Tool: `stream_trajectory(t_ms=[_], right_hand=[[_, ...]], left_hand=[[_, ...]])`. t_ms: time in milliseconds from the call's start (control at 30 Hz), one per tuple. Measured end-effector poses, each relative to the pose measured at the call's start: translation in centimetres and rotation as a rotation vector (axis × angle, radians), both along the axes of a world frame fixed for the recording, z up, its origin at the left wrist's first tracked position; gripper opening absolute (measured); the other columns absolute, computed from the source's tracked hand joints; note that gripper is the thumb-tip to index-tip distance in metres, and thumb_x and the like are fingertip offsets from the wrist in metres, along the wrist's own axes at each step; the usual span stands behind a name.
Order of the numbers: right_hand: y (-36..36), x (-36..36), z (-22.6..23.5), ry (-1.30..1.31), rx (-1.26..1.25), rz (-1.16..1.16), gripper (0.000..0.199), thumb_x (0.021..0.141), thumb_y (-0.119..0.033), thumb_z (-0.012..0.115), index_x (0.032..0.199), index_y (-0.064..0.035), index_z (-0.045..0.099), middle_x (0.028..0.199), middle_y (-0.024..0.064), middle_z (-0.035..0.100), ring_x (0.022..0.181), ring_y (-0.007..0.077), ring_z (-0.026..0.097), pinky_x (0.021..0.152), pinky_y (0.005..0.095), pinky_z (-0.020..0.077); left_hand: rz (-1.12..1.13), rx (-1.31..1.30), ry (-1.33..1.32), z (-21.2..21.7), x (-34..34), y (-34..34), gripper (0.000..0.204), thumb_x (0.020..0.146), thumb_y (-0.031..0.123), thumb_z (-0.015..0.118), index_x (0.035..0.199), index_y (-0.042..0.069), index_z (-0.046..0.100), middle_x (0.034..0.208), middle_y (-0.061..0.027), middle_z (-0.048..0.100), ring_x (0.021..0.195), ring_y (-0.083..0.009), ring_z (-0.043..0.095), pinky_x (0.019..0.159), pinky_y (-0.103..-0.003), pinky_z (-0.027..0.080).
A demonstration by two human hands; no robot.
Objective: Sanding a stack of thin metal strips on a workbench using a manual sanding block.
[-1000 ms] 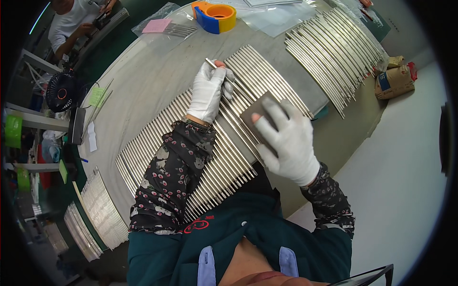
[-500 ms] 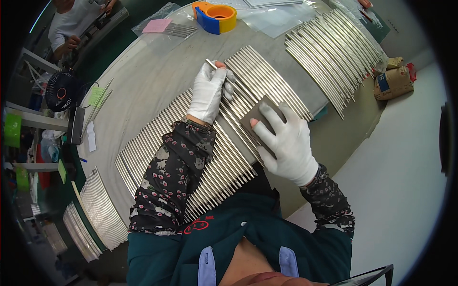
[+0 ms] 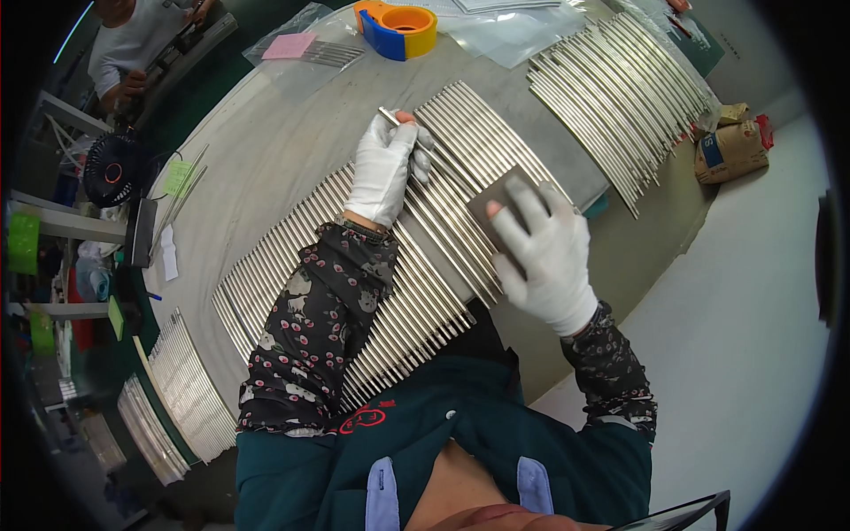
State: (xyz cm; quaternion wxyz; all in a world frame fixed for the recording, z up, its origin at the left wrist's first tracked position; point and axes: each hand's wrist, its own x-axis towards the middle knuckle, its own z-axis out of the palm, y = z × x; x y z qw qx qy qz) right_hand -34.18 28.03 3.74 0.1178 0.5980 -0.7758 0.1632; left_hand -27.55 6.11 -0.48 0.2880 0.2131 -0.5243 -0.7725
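Under both gloved hands lies a long row of thin metal rods (image 3: 443,239) spread side by side on the grey table (image 3: 266,168). The left hand (image 3: 382,168) rests on the rods with its fingers curled, pinching the end of one rod (image 3: 390,116) at its fingertips. Just to its right, the right hand (image 3: 544,257) presses a dark flat pad (image 3: 496,196) onto the rods with fingers spread flat, while a tape dispenser (image 3: 396,28) sits well beyond the left hand.

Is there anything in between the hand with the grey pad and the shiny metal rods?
Nothing visible: the right hand presses the grey pad straight onto the metal rods. The left hand rests further up the same row.
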Motion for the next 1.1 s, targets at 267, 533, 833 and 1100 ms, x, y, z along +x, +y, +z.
stream_trajectory(t_ms=[267,533,833,1100], right_hand=[[0.8,-1.5,0.0,0.044,-0.047,-0.06,0.051,0.069,-0.02,0.068,0.119,-0.0105,0.061,0.13,0.0139,0.055,0.109,0.0355,0.051,0.078,0.0427,0.0453],[4.9,-3.1,-0.2,0.037,-0.368,-0.2,0.065,0.063,-0.011,0.071,0.127,-0.0093,0.057,0.136,0.0155,0.051,0.113,0.0348,0.051,0.095,0.0443,0.0425],[8.7,-2.6,-0.9,-0.005,-0.321,-0.289,0.072,0.062,-0.006,0.069,0.132,-0.0095,0.055,0.139,0.0155,0.049,0.116,0.0376,0.049,0.098,0.0465,0.0418],[9.1,-2.4,-1.3,-0.038,-0.275,-0.291,0.073,0.062,-0.006,0.069,0.134,-0.0109,0.054,0.14,0.0153,0.048,0.119,0.0378,0.048,0.1,0.0479,0.0392]], left_hand=[[0.0,0.009,0.009,-0.1,-0.2,-0.1,0.012,0.1,0.014,0.051,0.109,0.006,0.048,0.083,-0.0069,0.062,0.056,-0.0102,0.055,0.046,-0.022,0.044],[0.047,-0.168,-0.315,1.9,-0.7,0.0,0.027,0.094,0.015,0.061,0.114,0.001,0.049,0.081,-0.0063,0.062,0.055,-0.0085,0.055,0.045,-0.021,0.043],[0.105,-1.445,-0.731,3.2,-1.1,-0.4,0.063,0.079,0.024,0.072,0.133,0.002,0.047,0.123,-0.0202,0.058,0.113,-0.0374,0.056,0.095,-0.043,0.047],[-0.488,-1.822,-0.579,0.9,0.4,-0.2,0.068,0.095,0.055,0.042,0.147,0.01,0.037,0.154,-0.02,0.028,0.142,-0.0405,0.026,0.115,-0.058,0.017]])
